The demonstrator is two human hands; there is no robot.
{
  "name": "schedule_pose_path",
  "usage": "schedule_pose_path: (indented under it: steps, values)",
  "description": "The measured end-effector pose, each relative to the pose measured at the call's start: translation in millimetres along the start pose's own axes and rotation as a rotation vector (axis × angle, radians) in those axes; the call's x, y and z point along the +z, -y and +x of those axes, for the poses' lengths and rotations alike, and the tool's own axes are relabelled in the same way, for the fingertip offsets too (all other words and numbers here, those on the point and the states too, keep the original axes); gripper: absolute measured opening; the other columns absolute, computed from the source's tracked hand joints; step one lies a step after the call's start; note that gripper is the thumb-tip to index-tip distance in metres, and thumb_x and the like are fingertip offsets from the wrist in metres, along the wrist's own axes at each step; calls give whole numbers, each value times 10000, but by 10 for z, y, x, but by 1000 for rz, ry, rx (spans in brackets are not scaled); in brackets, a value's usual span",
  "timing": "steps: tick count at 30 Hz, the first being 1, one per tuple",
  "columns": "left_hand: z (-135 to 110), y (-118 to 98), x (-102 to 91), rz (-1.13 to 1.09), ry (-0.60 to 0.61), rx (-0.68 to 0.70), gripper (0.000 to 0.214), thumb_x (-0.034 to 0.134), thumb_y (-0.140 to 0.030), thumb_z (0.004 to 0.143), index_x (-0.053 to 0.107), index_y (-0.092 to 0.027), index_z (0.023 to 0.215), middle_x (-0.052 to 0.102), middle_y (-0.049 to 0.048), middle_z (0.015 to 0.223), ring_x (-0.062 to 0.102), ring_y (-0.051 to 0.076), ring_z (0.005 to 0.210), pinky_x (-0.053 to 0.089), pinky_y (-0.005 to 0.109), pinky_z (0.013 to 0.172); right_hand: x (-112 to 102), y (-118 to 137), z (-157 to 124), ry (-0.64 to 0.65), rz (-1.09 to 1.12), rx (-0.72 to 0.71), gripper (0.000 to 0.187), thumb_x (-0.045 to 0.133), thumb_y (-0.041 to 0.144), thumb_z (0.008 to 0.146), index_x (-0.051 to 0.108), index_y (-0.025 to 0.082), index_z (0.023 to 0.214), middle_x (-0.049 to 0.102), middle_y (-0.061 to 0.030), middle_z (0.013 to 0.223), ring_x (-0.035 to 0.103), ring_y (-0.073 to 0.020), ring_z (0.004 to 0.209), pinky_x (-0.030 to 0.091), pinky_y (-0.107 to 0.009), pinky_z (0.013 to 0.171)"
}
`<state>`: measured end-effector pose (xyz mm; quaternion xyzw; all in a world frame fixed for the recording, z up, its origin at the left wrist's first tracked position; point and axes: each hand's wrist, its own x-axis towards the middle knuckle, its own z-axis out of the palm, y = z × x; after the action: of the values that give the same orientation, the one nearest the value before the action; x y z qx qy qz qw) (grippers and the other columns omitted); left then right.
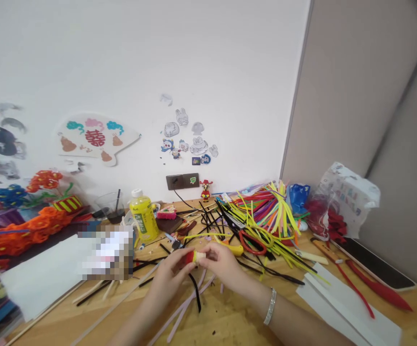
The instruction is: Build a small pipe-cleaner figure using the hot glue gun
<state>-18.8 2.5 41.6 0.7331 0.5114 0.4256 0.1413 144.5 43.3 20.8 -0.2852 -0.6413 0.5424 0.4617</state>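
A small red, yellow and cream craft piece (195, 257) is held between my two hands, above the near middle of the table. The fingers of my left hand (170, 271) close on its red end. With bent fingertips, my right hand (224, 269) pinches the cream end. Part of the piece is hidden by fingers, and its exact kind I cannot make out. Below and beside the hands lie pale pink pipe cleaners (182, 313) and a black pipe cleaner (195, 293). Just behind my right hand is a yellow-handled tool (235, 250).
Red-handled scissors (253, 242) lie by a heap of coloured pipe cleaners (266, 211). A yellow bottle (144, 216) and a small red figure (206, 191) stand toward the wall. White paper (348, 307) lies right, a tablet (377, 264) behind it; orange craft flowers (31, 228) are left.
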Motion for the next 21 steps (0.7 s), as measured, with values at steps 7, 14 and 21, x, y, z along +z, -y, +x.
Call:
schedule_pose_path:
  steps: [7,14,21]
  values:
    - [10,22,-9,-46,25,-10,160,607,-278,717,664,-196,842,721,55,836,661,211,779,524,318,724,37,-72,-38,-16,-103,-75,106,612,187,725,617,174,830,612,1,759,579,-155,717,441,-273,677]
    - [5,109,12,-69,39,11,172,603,-295,731,657,-194,859,715,60,846,658,202,782,522,309,720,47,-101,-49,-30,-205,-127,99,607,164,734,632,183,828,615,4,753,568,-150,696,433,-261,648]
    - [-25,26,-7,-44,13,45,149,583,-301,756,654,-209,849,710,57,850,649,207,802,515,312,726,57,-59,-89,-46,-275,-154,99,601,181,752,639,184,844,625,-14,794,571,-162,736,427,-273,668]
